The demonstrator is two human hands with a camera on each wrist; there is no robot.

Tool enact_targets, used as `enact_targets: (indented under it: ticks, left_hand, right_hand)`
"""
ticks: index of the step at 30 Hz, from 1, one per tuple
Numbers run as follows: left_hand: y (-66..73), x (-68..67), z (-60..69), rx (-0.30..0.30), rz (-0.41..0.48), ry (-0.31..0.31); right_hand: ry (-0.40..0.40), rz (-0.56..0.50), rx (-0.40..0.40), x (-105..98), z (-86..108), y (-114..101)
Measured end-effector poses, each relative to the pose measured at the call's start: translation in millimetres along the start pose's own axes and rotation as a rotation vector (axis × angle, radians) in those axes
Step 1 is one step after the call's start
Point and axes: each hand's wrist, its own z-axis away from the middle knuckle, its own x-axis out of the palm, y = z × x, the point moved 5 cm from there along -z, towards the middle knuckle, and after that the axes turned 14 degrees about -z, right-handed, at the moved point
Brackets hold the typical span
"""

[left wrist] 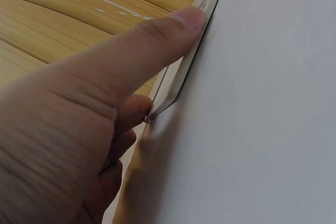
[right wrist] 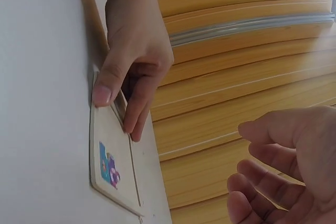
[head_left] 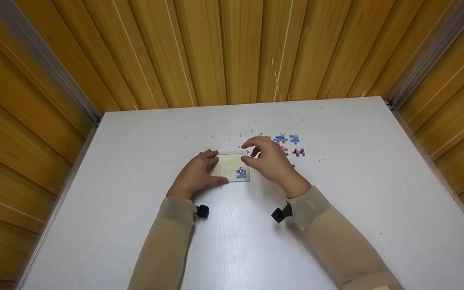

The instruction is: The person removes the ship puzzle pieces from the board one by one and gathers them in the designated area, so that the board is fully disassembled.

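Note:
A small pale puzzle tray [head_left: 226, 164] lies on the white table, with joined purple and blue jigsaw pieces [head_left: 241, 173] in its near right corner. My left hand [head_left: 195, 174] grips the tray's left side, thumb on the near edge and fingers at the far edge. The left wrist view shows that thumb [left wrist: 157, 40] pressed on the tray's rim [left wrist: 181, 77]. Over the tray's right side hovers my right hand [head_left: 271, 162], thumb and index finger apart. In the right wrist view its fingers [right wrist: 273, 182] are loosely bent, and nothing shows between them.
Loose jigsaw pieces [head_left: 294, 139] lie beyond and right of the right hand, some partly hidden by it. Another purple piece [head_left: 299, 152] sits nearer. Small dark crumbs [head_left: 251, 131] are scattered behind the tray. Yellow wood-patterned walls [head_left: 240, 52] border the table.

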Motion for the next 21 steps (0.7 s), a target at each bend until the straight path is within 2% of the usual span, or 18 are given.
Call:
enact_targets:
  ticks: [6,11,21]
  left_hand:
    - [-0.6,-1.4,-0.3,0.027,-0.011,0.016]
    - [-0.7,-0.4,0.9,0.036,-0.012,0.009]
    - [0.2,-2.3,1.5,0.051,-0.013,0.025]
  right_hand:
    - [-0.038,-0.027,-0.019,19.6,2.6,-2.3]
    - [-0.075,-0.031,0.001,32.9,5.4,8.0]
    - [-0.09,-0.051,0.088,45.4,2.7,30.4]
